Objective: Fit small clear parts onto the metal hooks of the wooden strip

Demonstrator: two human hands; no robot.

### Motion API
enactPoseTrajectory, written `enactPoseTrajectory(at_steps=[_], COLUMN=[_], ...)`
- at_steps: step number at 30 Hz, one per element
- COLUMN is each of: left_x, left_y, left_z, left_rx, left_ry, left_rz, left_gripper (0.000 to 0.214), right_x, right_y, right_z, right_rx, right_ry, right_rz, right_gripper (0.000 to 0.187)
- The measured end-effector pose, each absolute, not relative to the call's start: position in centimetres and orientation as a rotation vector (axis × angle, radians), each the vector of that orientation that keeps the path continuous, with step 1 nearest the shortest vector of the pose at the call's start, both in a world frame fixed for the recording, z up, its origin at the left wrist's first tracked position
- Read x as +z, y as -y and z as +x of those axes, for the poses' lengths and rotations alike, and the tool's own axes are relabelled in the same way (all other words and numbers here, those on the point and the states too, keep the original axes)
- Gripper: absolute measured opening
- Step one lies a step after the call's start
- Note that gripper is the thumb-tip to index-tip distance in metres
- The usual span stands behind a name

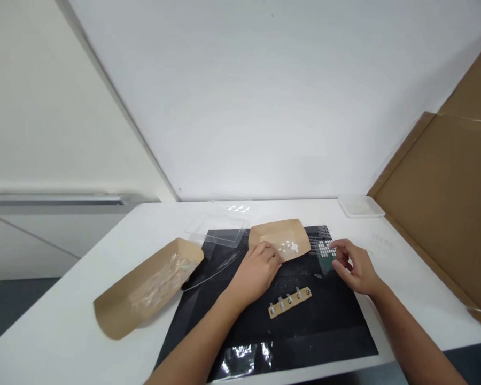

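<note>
My left hand (261,268) has its fingers curled over the near left edge of a small brown paper tray (268,231), which holds loose white bits (289,246). To the right, my right hand (355,267) has its thumb and index finger apart; the index fingertip is at a green card (326,263) with rows of white dots (325,248). Whether that fingertip touches a dot, I cannot tell. Closer to me lies a brown strip (284,306) carrying several small clear and metallic pieces. A tiny clear piece (318,276) rests below the card.
A black mat (324,331) covers the middle of the white table (56,342). On the left stands a longer brown paper tray (116,315) with clear plastic bags (164,280). Clear plastic (228,222) and a white lid (361,206) lie behind. Cardboard (444,214) walls the right side.
</note>
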State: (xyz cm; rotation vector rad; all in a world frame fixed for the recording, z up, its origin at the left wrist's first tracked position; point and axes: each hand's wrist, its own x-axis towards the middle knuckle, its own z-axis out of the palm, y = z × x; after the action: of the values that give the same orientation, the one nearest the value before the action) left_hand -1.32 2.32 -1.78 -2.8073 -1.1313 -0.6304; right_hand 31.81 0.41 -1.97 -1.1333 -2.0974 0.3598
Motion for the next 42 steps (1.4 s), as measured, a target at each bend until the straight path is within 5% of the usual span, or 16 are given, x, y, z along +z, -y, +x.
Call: enactPoseTrajectory(at_steps=[19, 28, 42], left_x=[-2.4, -2.6, -1.8], left_y=[-2.1, -2.4, -2.1], left_z=[-1.1, -1.3, -1.4], left_rx=[-0.598, -0.714, -0.836], left_ry=[1.197, 1.101, 0.867], left_rz=[-2.834, -2.790, -2.634], left_gripper=[0.017, 0.037, 0.036], right_x=[-1.7, -1.7, -1.7], right_y=[-0.3, -0.3, -0.8], right_z=[31.7, 31.3, 30.8], right_rx=[0.278, 0.191, 0.230], right_ry=[2.190, 2.150, 2.074], right_rz=[-1.188, -1.314, -1.276], right_gripper=[0.023, 0.020, 0.038])
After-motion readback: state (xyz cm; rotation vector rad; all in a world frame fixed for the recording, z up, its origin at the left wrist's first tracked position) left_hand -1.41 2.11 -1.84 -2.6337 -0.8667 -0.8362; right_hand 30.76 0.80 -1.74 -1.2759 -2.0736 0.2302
